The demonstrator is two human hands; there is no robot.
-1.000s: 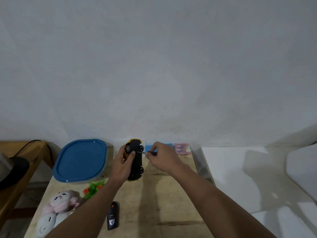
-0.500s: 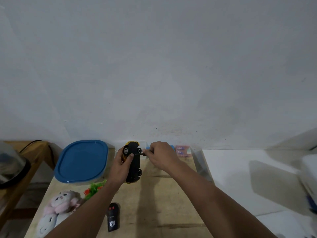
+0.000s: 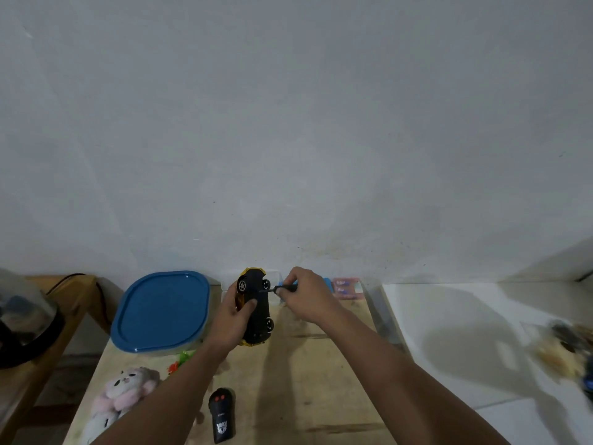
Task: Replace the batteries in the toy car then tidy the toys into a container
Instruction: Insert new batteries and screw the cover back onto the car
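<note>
My left hand [image 3: 231,316] grips a yellow toy car [image 3: 256,308] tipped on its side, its black underside and wheels facing right. My right hand [image 3: 305,297] pinches a small dark screwdriver [image 3: 282,288] whose tip touches the car's underside near the upper wheels. A clear container with a blue lid [image 3: 162,311] stands on the wooden table [image 3: 305,380] to the left. A black remote control [image 3: 221,415] lies at the front. A pink and white plush toy [image 3: 122,393] sits at the front left, with a small green and red toy [image 3: 179,361] beside it.
A pink battery pack [image 3: 345,288] and a blue item lie by the wall behind my right hand. A lower wooden side table [image 3: 41,332] with a dark domed object stands left. White floor lies to the right, with blurred objects [image 3: 568,348] at the far right edge.
The view has shifted a little. Both hands stay on the car and the screwdriver, whose dark handle now shows more clearly at the car's underside.
</note>
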